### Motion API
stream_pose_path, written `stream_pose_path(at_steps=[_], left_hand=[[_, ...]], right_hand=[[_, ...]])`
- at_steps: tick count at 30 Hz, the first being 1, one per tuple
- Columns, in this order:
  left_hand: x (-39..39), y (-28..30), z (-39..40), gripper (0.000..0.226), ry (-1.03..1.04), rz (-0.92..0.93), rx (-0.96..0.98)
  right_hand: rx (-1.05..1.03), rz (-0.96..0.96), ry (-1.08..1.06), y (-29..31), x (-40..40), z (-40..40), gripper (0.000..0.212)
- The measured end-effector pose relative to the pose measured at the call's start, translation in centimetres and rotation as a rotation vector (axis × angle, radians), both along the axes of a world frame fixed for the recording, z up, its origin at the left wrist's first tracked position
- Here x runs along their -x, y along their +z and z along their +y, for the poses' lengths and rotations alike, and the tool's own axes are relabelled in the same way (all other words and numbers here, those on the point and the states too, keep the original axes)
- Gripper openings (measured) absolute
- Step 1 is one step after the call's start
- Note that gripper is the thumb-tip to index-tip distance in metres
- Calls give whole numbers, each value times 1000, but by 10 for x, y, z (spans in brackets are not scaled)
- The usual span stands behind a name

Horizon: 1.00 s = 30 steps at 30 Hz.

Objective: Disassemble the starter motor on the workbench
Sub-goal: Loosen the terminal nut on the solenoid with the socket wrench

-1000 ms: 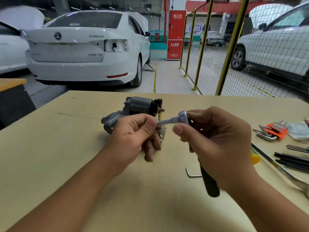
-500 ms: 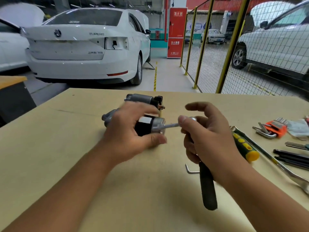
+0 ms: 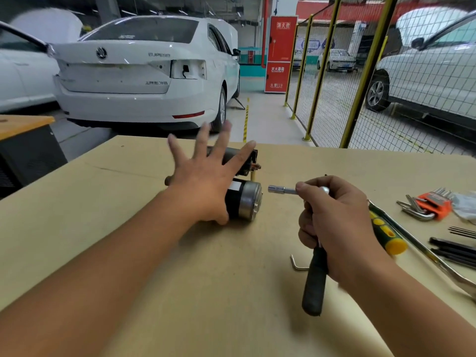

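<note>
The starter motor (image 3: pixel 243 202) lies on its side in the middle of the workbench (image 3: pixel 128 228), its silver end cap facing right. My left hand (image 3: pixel 206 181) is spread above it with fingers straight and apart, the heel of the palm over the black body. My right hand (image 3: pixel 332 222) grips a ratchet wrench (image 3: pixel 314 282) by its black handle. The wrench's socket (image 3: pixel 279 189) points left, a short gap from the end cap.
A lone hex key (image 3: pixel 296 264) lies beside the ratchet handle. Right of my right hand lie a green and yellow screwdriver (image 3: pixel 386 233), a long metal bar (image 3: pixel 432 256), an orange hex key set (image 3: pixel 432 204) and black rods (image 3: pixel 456 251). Cars and a yellow mesh fence stand beyond the bench.
My left hand let go of the motor's end and spread open above it. The right hand drew the ratchet back to the right, so the socket is off the end cap.
</note>
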<state>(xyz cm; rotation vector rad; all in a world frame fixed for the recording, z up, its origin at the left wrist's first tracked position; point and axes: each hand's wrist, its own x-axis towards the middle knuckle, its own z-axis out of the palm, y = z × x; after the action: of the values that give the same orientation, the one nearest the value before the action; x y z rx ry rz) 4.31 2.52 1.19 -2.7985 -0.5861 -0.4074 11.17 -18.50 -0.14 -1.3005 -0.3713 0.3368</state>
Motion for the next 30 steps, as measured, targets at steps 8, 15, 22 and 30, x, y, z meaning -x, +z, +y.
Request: stream_pose_path(at_steps=[8, 15, 22, 30], left_hand=[[-12, 7, 5, 112, -244, 91, -46], [7, -14, -14, 88, -158, -415, 177], [16, -11, -55, 89, -121, -1124, 610], [23, -24, -59, 82, -139, -1038, 285]], right_hand=[[-11, 30, -30, 1, -7, -1, 7], [-89, -34, -68, 13, -11, -9, 6], [-208, -405, -67, 30, -4, -20, 12], [-218, -416, -43, 21, 8, -13, 12]])
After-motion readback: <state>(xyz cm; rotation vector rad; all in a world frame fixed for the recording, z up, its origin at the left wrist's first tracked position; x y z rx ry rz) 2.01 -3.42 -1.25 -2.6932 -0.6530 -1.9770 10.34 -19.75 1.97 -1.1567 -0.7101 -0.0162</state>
